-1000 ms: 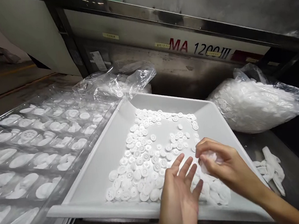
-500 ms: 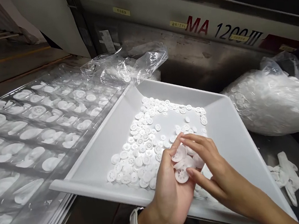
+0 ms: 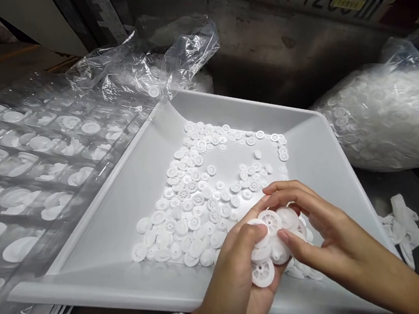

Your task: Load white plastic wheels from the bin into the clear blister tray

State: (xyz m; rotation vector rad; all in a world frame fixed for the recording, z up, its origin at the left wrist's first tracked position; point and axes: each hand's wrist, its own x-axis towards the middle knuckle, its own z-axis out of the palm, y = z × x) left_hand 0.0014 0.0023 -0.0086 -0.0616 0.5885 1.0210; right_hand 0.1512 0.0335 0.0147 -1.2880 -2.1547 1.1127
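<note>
Several small white plastic wheels (image 3: 269, 222), spoked and toothed like gears, lie bunched in my cupped left hand (image 3: 240, 264). Its thumb presses on the top of the bunch. From the right, my right hand (image 3: 315, 225) curls around the same wheels, with its thumb against them and its fingertips close to the left hand's fingers. Both hands are over the near right part of a light grey scoop-shaped tray (image 3: 133, 286). Many more loose white wheels (image 3: 186, 220) are spread across the tray floor, thickest at the near left. The wheels under my hands are partly hidden.
Left of the tray lies a clear compartment tray (image 3: 66, 193) with white parts in its cells. Behind it is a crumpled clear bag (image 3: 182, 54). A full plastic bag of wheels (image 3: 389, 111) and a white glove (image 3: 403, 228) are at the right. A machine panel (image 3: 249, 36) stands behind.
The view has shifted down and closer. My left thumb has moved onto the wheels, and my right hand has closed further around them; the bunch is more spread out.
</note>
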